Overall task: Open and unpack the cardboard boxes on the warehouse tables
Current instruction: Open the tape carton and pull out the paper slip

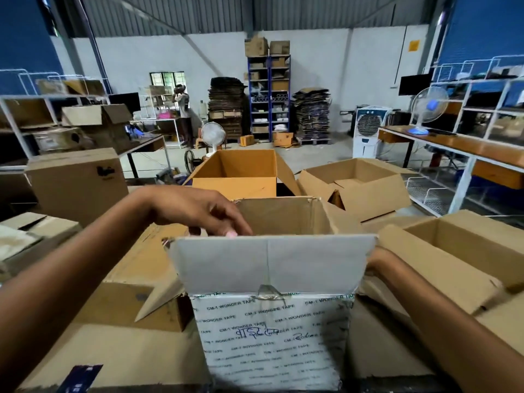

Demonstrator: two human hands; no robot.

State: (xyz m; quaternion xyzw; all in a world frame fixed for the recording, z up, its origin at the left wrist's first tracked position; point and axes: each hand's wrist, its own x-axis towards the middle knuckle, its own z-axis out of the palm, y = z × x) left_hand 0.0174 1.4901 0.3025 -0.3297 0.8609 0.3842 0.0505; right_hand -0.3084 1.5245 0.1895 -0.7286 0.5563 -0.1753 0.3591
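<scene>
The white cardboard box (275, 336), printed all over with the words CM-1 WONDER TAPE, stands upright in the near centre, and its top is open. Its near flap (269, 265) stands up, showing a plain grey-white side, with a torn piece of tape (269, 292) at the fold.

The left hand (204, 214) reaches in from the left of this box and holds the top edge of the near flap close to its left corner. Its fingers are bent down over the edge, close together.

The right hand (377, 262) is at the right side of the box, touching the flap's right edge. Its fingers are hidden behind the flap, so I cannot tell if they are apart or closed.

Behind the white box stands an open orange-brown cardboard box (235, 171). Behind it to the right is an open brown carton (357, 185), and just right of it another open brown carton (453, 251). To its left and further back stands a closed brown carton (76, 180). Far behind are a white standing fan (212, 134) and a blue metal shelf rack (269, 92).
</scene>
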